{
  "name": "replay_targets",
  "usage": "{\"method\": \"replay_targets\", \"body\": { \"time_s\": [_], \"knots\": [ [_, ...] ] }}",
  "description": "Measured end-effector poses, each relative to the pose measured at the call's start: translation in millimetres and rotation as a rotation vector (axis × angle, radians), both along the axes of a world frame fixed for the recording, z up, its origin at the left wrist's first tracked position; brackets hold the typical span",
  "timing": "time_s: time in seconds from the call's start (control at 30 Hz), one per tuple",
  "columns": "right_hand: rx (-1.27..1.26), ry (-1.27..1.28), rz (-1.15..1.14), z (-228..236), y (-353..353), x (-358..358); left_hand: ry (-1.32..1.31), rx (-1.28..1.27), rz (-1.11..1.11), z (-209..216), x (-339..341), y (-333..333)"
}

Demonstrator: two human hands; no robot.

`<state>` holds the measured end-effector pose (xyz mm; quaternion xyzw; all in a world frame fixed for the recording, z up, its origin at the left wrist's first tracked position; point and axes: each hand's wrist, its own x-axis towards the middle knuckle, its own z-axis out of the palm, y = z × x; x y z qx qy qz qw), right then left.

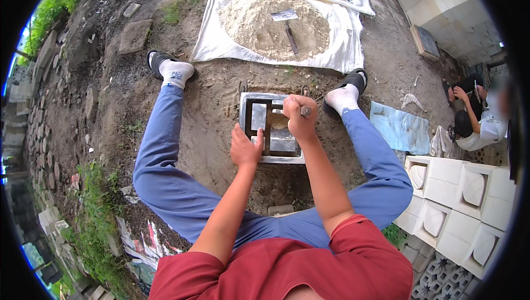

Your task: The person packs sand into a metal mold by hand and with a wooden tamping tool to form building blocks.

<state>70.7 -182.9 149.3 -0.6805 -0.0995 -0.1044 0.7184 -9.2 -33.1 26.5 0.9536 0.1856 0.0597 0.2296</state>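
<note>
On the ground between my feet sits a square metal mould (244,154) with raised metal blocks and dark slots inside. My left hand (246,146) rests at its left side, fingers stretched and thumb apart, touching the metal. Above the mould's right half, my right hand (300,117) is closed around a short-handled tool (305,110). Only the round end of its handle shows clearly; the fist hides the rest, so its kind stays unclear. Two metal loops (305,90) stick up at the mould's far side.
Beyond my feet, a pale sandy heap (243,21) lies on a white sheet (207,40), with a trowel (290,32) on it. Pale blocks (450,181) are stacked at the right, near a blue sheet (398,128). Another person (486,126) sits at far right.
</note>
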Motion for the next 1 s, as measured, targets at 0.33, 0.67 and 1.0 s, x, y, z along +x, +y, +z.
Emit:
{"method": "replay_targets", "body": {
  "time_s": [0.33, 0.67, 1.0],
  "knots": [
    [-0.049, 0.145, -0.100, -36.0, 6.4, 8.4, 0.033, -0.065, -0.004, 7.2, -0.7, -1.0],
    [-0.031, -0.181, 0.205, 18.6, -2.0, 21.3, -0.020, -0.092, -0.008, -10.4, -2.0, 1.3],
    [0.163, 0.039, 0.159, 12.0, 10.5, 31.2, -0.009, -0.110, -0.013, -12.6, -1.6, 2.1]
  ]
}}
